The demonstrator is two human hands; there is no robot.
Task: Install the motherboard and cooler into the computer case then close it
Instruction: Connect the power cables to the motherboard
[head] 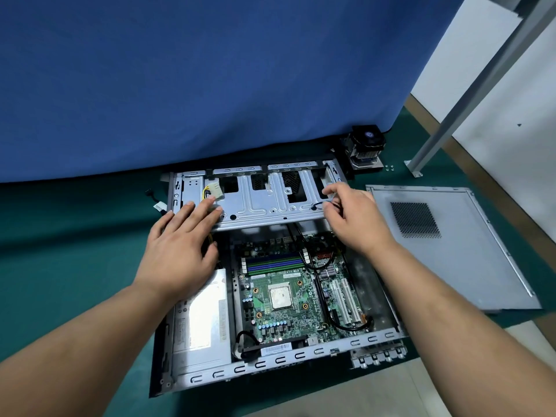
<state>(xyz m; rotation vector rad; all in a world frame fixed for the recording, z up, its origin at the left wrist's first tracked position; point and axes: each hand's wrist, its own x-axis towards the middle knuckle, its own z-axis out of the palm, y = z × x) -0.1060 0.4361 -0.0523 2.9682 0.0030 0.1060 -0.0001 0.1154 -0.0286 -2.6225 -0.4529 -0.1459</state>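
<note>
Board (288, 293) sat in the open case (376, 337) on the green mat (75, 266), CPU bare. Left hand (180, 251) lay flat, fingers straight, on the drive cage (258, 203). Right hand (352, 215) pinched a thin cable (319, 204) at the cage. Cooler (364, 145) stood behind the case, panel (469, 251) flat to the right.

head cam | looks fwd-down | close over open computer case (270, 296)
</note>
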